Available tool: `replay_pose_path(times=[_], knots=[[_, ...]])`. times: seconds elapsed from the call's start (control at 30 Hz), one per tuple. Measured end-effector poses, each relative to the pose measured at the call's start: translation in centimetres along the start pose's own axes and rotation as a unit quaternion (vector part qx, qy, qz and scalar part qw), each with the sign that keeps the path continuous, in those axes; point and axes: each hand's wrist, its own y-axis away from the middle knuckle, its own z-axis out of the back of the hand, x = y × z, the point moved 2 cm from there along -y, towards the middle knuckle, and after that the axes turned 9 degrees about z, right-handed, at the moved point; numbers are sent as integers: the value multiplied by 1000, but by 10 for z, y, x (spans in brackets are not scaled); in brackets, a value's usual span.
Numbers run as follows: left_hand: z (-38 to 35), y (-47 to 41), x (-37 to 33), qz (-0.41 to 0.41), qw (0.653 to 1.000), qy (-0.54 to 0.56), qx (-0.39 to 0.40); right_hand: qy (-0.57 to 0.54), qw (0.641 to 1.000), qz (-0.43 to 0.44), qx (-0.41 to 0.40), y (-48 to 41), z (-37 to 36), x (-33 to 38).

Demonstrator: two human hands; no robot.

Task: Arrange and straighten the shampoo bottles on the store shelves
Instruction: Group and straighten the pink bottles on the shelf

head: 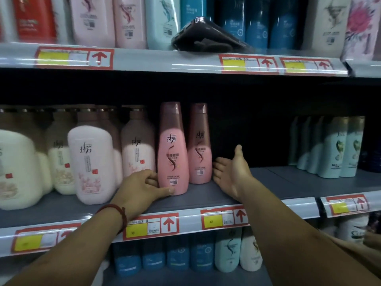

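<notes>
Your left hand (142,185) sits at the centre of the frame, fingers wrapped around the base of the front pink shampoo bottle (172,153), thumb across its lower front. That bottle stands upright on the middle shelf (268,182). Just right of it and a little further back stands a second pink bottle (200,147), also upright. Your right hand (231,172) is spread flat with fingers released, fingertips at the lower right side of that second bottle; you cannot tell whether they touch it. A red cord bracelet (118,213) circles your left wrist. Pale pump bottles (92,162) fill the left of the shelf, and mint-green bottles (338,149) stand at far right.
</notes>
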Motion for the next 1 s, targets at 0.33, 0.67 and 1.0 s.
replay_pose_path(times=[0.33, 0.67, 1.0], knots=[[-2, 0, -1, 2, 1000, 2, 7, -24, 999, -17, 42, 1, 2, 3], [-3, 1, -1, 7, 1000, 17, 17, 19, 998, -2, 53, -3, 2, -1], [-3, 6, -6, 8, 1000, 25, 13, 115, 991, 20, 69, 4, -5, -2]])
